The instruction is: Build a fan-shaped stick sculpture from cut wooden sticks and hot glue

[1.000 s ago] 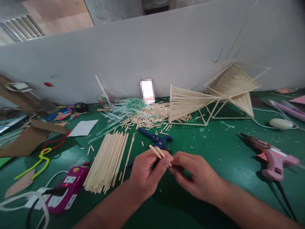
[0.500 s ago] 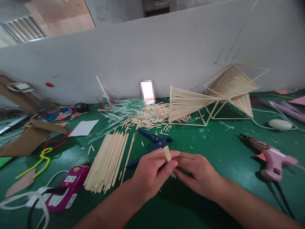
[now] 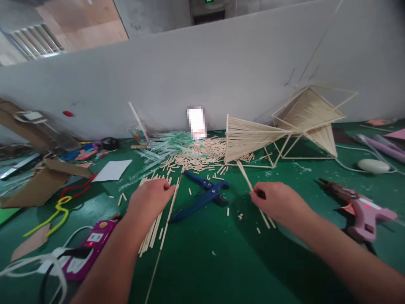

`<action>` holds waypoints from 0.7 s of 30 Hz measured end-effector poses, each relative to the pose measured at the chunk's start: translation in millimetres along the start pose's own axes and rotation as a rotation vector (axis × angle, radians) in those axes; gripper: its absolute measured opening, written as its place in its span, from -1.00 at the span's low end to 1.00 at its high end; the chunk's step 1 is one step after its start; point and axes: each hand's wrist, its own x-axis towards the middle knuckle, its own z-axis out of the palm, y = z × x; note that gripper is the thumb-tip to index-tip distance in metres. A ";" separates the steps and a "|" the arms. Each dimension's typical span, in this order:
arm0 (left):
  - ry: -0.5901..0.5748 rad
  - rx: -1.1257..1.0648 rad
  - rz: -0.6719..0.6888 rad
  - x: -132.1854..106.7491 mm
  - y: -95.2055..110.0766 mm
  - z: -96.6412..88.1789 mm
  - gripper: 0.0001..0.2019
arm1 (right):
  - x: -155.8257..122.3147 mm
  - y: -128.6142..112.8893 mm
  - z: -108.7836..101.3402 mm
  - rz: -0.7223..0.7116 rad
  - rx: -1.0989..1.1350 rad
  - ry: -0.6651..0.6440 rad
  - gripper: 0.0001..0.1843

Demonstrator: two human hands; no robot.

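My right hand (image 3: 278,200) is closed round a few thin wooden sticks (image 3: 246,176), which slant out above and below the fingers. On the left, my left hand (image 3: 150,198) is over a pile of long wooden sticks (image 3: 155,230), fingers curled; what they grip, if anything, is hidden. Close to its fingertips lies a separate long stick (image 3: 167,221). Between the hands rests a blue-handled cutter (image 3: 207,196), with small cut stick pieces (image 3: 240,216) scattered to its right.
Behind are a heap of short stick pieces (image 3: 205,154), clear plastic wrappers (image 3: 158,147) and a stick-built frame (image 3: 253,137). A pink glue gun (image 3: 363,211) lies right; a magenta power strip (image 3: 91,249) and cardboard box (image 3: 41,181) are left.
My hands have parted from the middle. The left has moved left over the stick pile; the right has moved right with the sticks. The cutter is now uncovered.
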 end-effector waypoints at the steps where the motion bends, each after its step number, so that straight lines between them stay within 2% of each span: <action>1: -0.038 0.018 -0.002 4.0 -5.4 2.8 -0.67 | 4.0 6.9 1.4 0.038 -0.039 -0.012 -0.74; 5: -0.114 0.037 0.023 6.8 -7.7 15.4 -0.80 | 9.3 18.3 7.1 0.102 -0.155 -0.058 -0.76; 10: -0.108 0.057 0.006 7.5 2.3 21.3 -0.92 | 1.7 5.7 5.2 0.090 -0.232 -0.057 -0.70; 14: -0.091 -0.021 0.010 14.8 -3.7 22.2 -0.91 | -1.9 -3.4 3.5 0.073 -0.248 -0.002 -0.69; 17: -0.030 -0.104 0.009 17.1 -9.7 15.2 -0.87 | -2.0 -6.1 5.8 0.039 -0.244 0.053 -0.70; 21: 0.147 -0.222 -0.012 9.8 -5.1 0.3 -0.87 | 0.7 -7.6 11.4 -0.011 -0.218 0.125 -0.71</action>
